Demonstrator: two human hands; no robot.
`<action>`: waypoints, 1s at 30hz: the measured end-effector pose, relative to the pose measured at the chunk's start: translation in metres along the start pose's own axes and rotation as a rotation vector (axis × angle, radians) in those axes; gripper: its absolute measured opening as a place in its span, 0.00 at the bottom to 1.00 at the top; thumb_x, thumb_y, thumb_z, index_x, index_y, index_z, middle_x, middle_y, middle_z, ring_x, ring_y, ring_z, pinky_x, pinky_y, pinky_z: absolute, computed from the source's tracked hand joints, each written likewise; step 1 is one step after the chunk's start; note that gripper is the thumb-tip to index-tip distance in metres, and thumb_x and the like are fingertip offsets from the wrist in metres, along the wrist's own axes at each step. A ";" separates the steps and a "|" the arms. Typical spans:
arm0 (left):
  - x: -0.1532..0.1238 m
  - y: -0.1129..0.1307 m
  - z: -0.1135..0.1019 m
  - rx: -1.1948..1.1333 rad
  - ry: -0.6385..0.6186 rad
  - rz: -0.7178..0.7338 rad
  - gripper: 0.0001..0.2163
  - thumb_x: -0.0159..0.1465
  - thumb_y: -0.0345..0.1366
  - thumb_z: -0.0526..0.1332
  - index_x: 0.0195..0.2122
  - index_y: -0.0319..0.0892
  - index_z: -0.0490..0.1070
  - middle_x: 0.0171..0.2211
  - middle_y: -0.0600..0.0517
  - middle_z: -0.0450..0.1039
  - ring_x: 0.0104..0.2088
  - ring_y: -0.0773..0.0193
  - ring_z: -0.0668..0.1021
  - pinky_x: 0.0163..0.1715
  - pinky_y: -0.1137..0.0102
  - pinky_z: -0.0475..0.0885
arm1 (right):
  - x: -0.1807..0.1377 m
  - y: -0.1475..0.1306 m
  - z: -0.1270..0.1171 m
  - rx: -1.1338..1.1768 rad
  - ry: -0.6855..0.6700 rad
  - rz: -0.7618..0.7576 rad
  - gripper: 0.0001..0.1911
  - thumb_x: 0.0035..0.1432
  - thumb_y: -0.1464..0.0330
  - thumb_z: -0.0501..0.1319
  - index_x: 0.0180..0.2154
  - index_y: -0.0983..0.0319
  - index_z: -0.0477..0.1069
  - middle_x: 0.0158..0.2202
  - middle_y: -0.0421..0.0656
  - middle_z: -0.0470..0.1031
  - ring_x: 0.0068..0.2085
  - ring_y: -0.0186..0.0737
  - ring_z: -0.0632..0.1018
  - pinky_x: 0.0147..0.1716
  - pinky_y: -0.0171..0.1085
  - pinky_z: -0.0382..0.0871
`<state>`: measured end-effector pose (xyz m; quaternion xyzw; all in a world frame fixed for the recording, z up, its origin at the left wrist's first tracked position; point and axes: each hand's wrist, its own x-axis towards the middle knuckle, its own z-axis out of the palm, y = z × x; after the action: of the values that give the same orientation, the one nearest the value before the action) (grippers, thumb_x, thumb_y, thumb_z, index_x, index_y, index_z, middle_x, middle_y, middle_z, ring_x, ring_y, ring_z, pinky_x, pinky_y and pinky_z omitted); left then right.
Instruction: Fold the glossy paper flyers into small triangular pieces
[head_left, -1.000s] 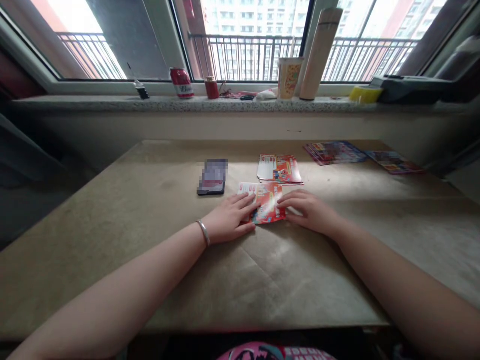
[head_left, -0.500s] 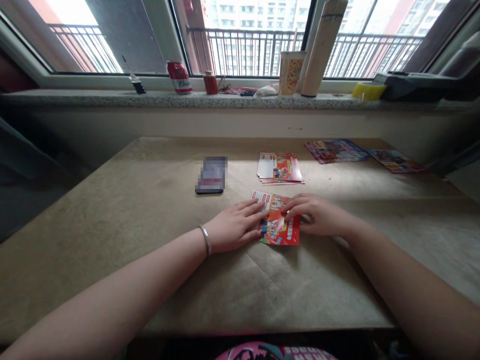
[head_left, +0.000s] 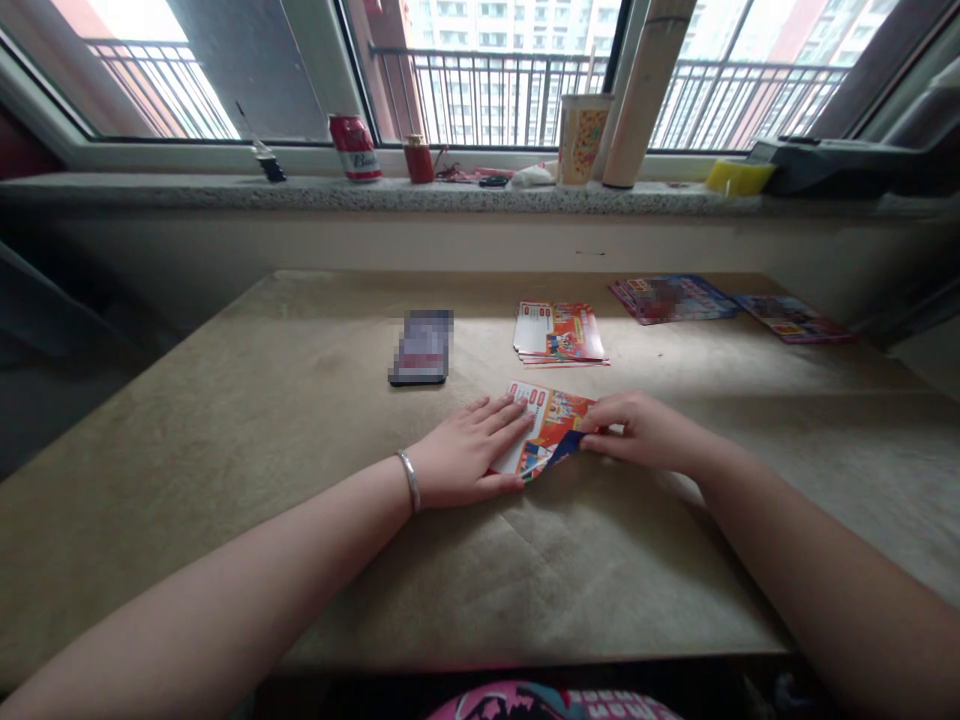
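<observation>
Head view, left hand (head_left: 461, 455) splayed flat on leaflet (head_left: 553, 418), right hand (head_left: 634, 428) pinching its raised edge

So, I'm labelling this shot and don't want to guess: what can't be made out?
All in the head view:
Leaflet: much of its left side, under the left hand; part of its right edge, behind the right hand.
Phone: its screen, pixelated.
Stack: lower sheets, mostly under the top one.
Bottle: its top, cut off by the upper edge.
</observation>
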<state>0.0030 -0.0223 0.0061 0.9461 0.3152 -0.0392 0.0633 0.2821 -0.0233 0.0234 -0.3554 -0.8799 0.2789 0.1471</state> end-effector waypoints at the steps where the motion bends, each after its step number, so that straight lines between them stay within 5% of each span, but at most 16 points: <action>1: 0.000 0.001 0.000 -0.006 -0.004 0.009 0.38 0.66 0.60 0.46 0.69 0.39 0.43 0.70 0.44 0.41 0.69 0.52 0.47 0.67 0.58 0.44 | -0.001 -0.002 0.000 0.004 -0.002 0.034 0.13 0.62 0.63 0.57 0.37 0.62 0.77 0.31 0.42 0.78 0.30 0.34 0.74 0.31 0.34 0.66; 9: -0.001 0.003 -0.003 -0.091 0.014 0.088 0.39 0.65 0.58 0.49 0.68 0.35 0.44 0.69 0.41 0.43 0.69 0.52 0.49 0.67 0.59 0.48 | 0.003 -0.010 0.004 -0.058 0.010 0.156 0.15 0.63 0.61 0.56 0.27 0.61 0.71 0.22 0.38 0.70 0.24 0.32 0.67 0.25 0.34 0.59; 18: -0.003 -0.003 -0.004 -0.238 0.088 0.094 0.42 0.64 0.51 0.58 0.69 0.38 0.35 0.69 0.38 0.44 0.67 0.51 0.55 0.65 0.60 0.56 | 0.014 -0.002 0.015 -0.194 0.137 0.058 0.08 0.62 0.66 0.58 0.32 0.59 0.74 0.40 0.45 0.75 0.42 0.41 0.74 0.44 0.41 0.69; 22: -0.003 -0.002 -0.008 -0.229 0.079 0.129 0.38 0.65 0.47 0.57 0.69 0.40 0.39 0.70 0.40 0.36 0.69 0.52 0.51 0.66 0.62 0.55 | 0.019 0.000 0.023 -0.191 0.230 0.135 0.07 0.59 0.66 0.60 0.30 0.60 0.72 0.43 0.46 0.73 0.43 0.40 0.75 0.45 0.41 0.69; 30: 0.000 -0.004 -0.007 -0.188 0.060 0.165 0.27 0.69 0.50 0.49 0.66 0.45 0.54 0.69 0.43 0.42 0.68 0.49 0.54 0.65 0.57 0.56 | 0.025 0.001 0.028 -0.200 0.306 0.223 0.06 0.57 0.66 0.62 0.29 0.60 0.72 0.38 0.44 0.73 0.38 0.39 0.75 0.40 0.38 0.69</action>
<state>0.0002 -0.0182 0.0122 0.9594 0.2405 0.0242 0.1452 0.2524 -0.0159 0.0017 -0.5015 -0.8259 0.1476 0.2112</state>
